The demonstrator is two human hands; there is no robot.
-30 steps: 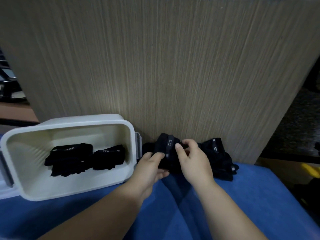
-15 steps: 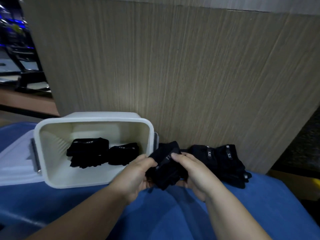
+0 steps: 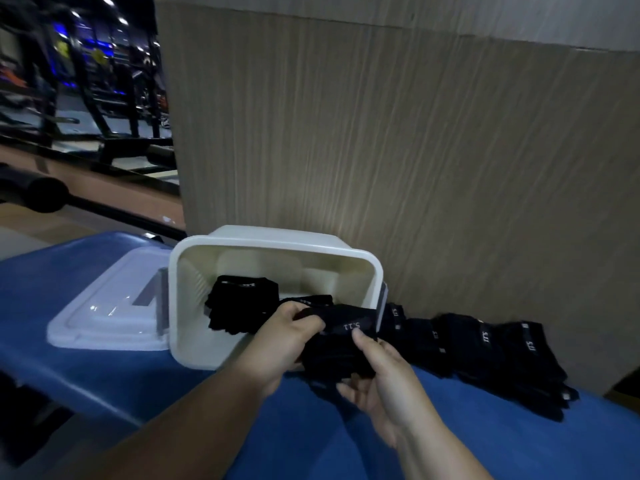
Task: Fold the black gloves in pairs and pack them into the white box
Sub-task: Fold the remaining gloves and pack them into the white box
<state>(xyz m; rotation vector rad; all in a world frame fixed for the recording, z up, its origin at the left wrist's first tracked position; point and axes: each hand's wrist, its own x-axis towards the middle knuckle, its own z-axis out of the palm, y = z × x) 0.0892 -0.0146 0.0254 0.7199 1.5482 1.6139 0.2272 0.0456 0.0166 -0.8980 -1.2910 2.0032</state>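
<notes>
A folded pair of black gloves (image 3: 341, 344) hangs at the near right corner of the white box (image 3: 194, 271), partly over its rim. My left hand (image 3: 280, 337) grips the pair's left side. My right hand (image 3: 377, 379) holds it from below and the right, thumb on top. Two folded black pairs lie inside the box, the bigger one (image 3: 242, 306) at the left, the other (image 3: 308, 301) half hidden behind my left hand. Several loose black gloves (image 3: 485, 351) lie in a row to the right, along the wooden panel.
The box's clear lid (image 3: 107, 313) lies flat to its left on the blue surface (image 3: 86, 368). A tall wood-grain panel (image 3: 398, 168) stands right behind the box and gloves. Dark gym equipment (image 3: 86, 98) fills the far left background.
Both hands have carried the folded pair leftward from the glove row to the box's near right corner. The view has swung left, showing the lid and the room behind.
</notes>
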